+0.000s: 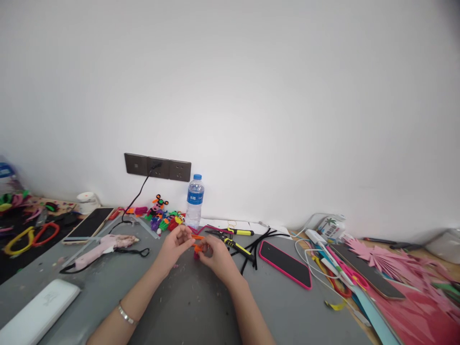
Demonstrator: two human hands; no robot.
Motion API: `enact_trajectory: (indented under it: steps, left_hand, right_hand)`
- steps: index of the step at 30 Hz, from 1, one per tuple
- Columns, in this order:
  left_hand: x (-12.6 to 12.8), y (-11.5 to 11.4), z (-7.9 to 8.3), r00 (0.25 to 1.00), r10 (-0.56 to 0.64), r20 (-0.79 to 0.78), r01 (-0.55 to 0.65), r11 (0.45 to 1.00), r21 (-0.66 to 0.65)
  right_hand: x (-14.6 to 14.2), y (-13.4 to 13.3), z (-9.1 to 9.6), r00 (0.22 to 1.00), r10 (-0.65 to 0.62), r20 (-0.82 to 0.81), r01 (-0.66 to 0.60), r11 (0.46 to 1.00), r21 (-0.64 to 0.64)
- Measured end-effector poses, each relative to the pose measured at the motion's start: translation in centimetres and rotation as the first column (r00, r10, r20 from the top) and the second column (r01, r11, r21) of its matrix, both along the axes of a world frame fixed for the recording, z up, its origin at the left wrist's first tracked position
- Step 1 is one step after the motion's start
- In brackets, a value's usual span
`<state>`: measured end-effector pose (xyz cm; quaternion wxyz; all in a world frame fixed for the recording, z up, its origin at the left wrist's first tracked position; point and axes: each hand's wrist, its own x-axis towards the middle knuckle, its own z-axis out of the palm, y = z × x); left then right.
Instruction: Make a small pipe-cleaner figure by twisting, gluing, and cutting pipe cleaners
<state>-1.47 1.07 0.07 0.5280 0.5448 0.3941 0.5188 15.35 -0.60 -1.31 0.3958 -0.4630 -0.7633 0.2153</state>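
Both hands meet in the middle of the grey bench (pixel 201 306). The left hand (pixel 177 243) and right hand (pixel 216 258) each have their grip closed in a fingertip pinch on a small orange pipe cleaner (pixel 197 237), held just above the bench between them. It's tiny here, so I can't make out its shape, and the right fingers hide part of it. There's a pink bit under the grip too, too blurry to name.

Just right of the grip lie yellow-handled cutters (pixel 235 245) and a tangle of black pipe cleaners (pixel 259 239), and further right a phone in a pink case (pixel 285 263). Behind the grip stands a water bottle (pixel 194 201), with a heap of colourful little figures (pixel 165 218) beside it. Off to the left is a pink glue gun (pixel 104 246). A white box (pixel 39 311) at the near left is cut off by the edge.
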Motion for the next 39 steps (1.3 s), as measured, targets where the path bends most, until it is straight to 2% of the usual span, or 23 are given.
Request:
enact_trajectory:
  steps: [5,16,23,32,36,39]
  left_hand:
    - [-0.1,-0.1,0.1,0.999,-0.01,-0.033,0.009,1.0,-0.03]
    - [-0.3,0.1,-0.5,0.996,-0.031,-0.089,0.033,0.999,0.022]
    - [-0.7,0.7,-1.6,0.991,-0.043,-0.125,0.049,0.998,0.038]
    - [-0.9,0.8,-1.8,0.984,0.013,-0.177,-0.004,0.999,0.048]
    - [-1.0,0.9,-1.8,0.966,0.134,-0.221,-0.098,0.981,0.168]
    - [-1.0,0.9,-1.8,0.953,0.137,-0.269,-0.087,0.978,0.19]
  right_hand:
    - [-0.1,0.0,0.1,1.0,0.0,0.009,0.0,1.0,-0.009]
    - [-0.1,0.2,-0.4,1.0,-0.018,0.018,0.018,1.0,0.01]
    - [0.0,0.9,-1.4,0.998,0.0,0.055,-0.002,0.999,0.039]
    - [0.1,0.9,-1.3,0.998,0.005,0.062,-0.006,1.0,0.017]
    - [0.1,0.8,-1.1,0.999,0.011,0.05,-0.013,0.999,0.034]
    - [0.1,0.7,-1.0,0.999,0.007,0.046,-0.009,0.999,0.035]
